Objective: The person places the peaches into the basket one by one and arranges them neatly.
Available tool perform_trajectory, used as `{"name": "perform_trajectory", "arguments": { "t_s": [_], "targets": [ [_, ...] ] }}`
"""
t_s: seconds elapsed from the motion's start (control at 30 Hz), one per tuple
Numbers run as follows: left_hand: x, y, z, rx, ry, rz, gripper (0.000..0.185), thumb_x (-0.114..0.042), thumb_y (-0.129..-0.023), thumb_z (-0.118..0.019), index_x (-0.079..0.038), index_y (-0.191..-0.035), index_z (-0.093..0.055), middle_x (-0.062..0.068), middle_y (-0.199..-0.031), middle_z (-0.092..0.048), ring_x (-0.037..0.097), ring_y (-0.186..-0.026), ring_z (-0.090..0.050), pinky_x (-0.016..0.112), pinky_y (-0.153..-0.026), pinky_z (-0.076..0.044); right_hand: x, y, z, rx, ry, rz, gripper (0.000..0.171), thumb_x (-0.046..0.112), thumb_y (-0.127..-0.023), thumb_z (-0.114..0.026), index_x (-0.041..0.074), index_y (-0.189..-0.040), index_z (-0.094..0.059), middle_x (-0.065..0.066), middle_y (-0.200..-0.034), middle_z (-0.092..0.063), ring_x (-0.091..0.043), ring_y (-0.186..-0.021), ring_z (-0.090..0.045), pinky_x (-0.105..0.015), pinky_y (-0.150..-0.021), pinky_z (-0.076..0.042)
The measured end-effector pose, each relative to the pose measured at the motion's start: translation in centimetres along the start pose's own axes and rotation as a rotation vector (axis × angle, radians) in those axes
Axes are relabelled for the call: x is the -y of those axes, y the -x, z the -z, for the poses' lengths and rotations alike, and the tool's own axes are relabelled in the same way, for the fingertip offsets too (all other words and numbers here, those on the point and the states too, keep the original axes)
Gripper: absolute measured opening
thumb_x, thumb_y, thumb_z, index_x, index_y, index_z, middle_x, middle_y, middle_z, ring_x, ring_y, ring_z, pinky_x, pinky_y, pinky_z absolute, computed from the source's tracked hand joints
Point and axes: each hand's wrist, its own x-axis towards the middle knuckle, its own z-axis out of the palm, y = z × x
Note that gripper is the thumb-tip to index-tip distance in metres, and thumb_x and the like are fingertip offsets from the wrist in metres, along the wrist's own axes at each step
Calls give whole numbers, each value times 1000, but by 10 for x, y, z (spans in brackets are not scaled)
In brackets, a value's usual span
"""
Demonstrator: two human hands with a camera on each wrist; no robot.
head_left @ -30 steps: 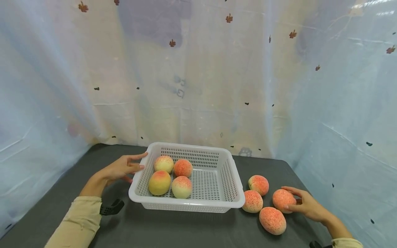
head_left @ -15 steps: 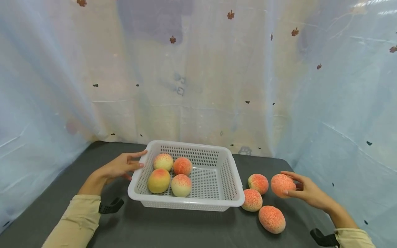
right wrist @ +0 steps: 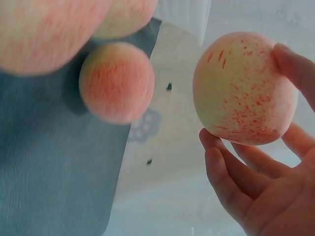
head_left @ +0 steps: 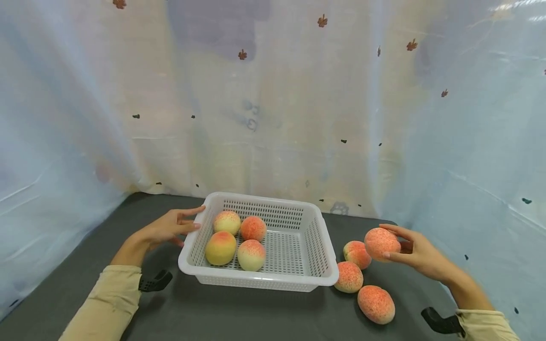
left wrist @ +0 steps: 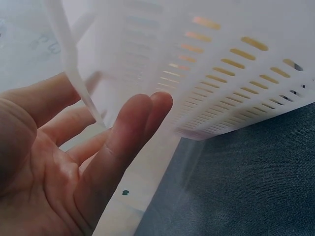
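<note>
My right hand [head_left: 426,253] holds a pinkish-orange peach [head_left: 381,244] above the table, with thumb and fingers around its sides. In the right wrist view the same peach [right wrist: 244,88] shows a pale yellow side with red flecks. My left hand [head_left: 168,228] holds the left rim of a white plastic basket [head_left: 262,279]. Seen from the left wrist, some fingers reach behind the rim and other fingertips [left wrist: 133,110] lie by the slotted outer wall. Inside the basket's left half sit several peaches, among them a yellow one [head_left: 220,248] and an orange one [head_left: 253,228].
Three more peaches lie on the dark table right of the basket: a far one [head_left: 356,254], one beside the basket's corner [head_left: 349,277] and a near one [head_left: 376,304]. A pale patterned curtain [head_left: 273,118] hangs behind and at both sides.
My right hand has lifted the peach off the table and carried it up and slightly left. The left hand stays at the basket rim, and the basket keeps its place.
</note>
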Motion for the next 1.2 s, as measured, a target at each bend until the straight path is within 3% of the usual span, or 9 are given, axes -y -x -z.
{"name": "perform_trajectory", "arguments": {
  "t_s": [0.17, 0.37, 0.47, 0.83, 1.2],
  "targets": [
    [-1, -1, -2, -12, 1, 9, 77, -30, -102, -63, -19, -163, -18, 28, -157, -38, 26, -113, -69, 48, -77, -62, 5, -8, -18, -47, -20, 17, 64, 3, -96, -67, 2, -153, -39, 15, -129, -57, -3, -104, -70, -34, -77, -61],
    [-2, 1, 0, -22, -3, 14, 78, -30, -102, -63, -18, -164, -17, 29, -155, -40, 26, -111, -70, 47, -78, -62, 11, -25, -33, -94, 24, 47, 64, 5, -95, -69, -3, -151, -40, -21, -136, -56, -1, -102, -69, -32, -77, -61],
    [-3, 1, -1, -21, 1, 17, 78, -30, -102, -63, -18, -164, -17, 29, -155, -41, 26, -111, -70, 47, -78, -62, 13, -31, -36, -100, 33, 55, 64, 5, -95, -69, -2, -151, -40, -31, -139, -52, 1, -103, -68, -31, -79, -60],
    [-4, 0, -5, -31, 6, 28, 77, -28, -102, -62, -18, -164, -16, 31, -153, -43, 27, -110, -70, 48, -78, -62, 18, -48, -52, -56, 26, 49, 67, 8, -93, -73, 4, -152, -42, -26, -138, -57, -7, -95, -69, -29, -76, -58],
    [-5, 1, -5, -36, -2, 35, 79, -29, -102, -63, -17, -164, -16, 31, -154, -42, 24, -108, -70, 46, -77, -62, 27, -67, -72, -9, -38, 60, 70, 10, -91, -75, 4, -152, -42, -28, -138, -57, -8, -104, -69, -29, -83, -60]
  ]
}}
